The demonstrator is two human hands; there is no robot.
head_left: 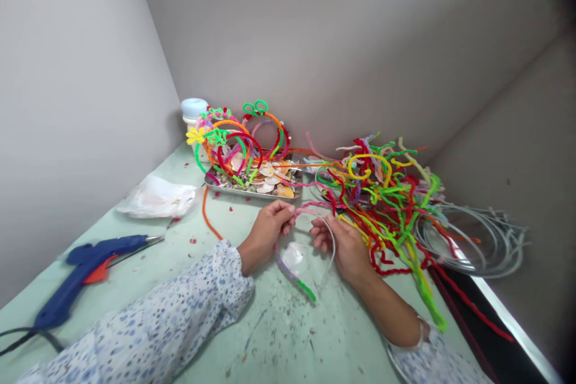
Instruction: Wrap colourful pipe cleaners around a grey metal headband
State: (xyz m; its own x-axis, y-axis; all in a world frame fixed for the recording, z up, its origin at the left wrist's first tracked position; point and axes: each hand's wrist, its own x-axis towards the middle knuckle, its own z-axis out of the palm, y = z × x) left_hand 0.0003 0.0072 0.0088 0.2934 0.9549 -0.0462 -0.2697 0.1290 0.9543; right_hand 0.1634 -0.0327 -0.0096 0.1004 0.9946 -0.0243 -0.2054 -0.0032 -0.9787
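A blue-dotted sleeve (148,318) lies nearest in the head view. Above the worktop (364,336), the left hand (267,231) pinches a headband (287,269): pink on top, purple then green down one side, the other bare. The right hand (347,246) curls beside the bare side; whether it grips, I cannot tell.

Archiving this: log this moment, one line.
left hand: pinching partly fuzzy-wrapped clear plastic hoop; right hand: at hoop's bare side; blue glue gun: on green table
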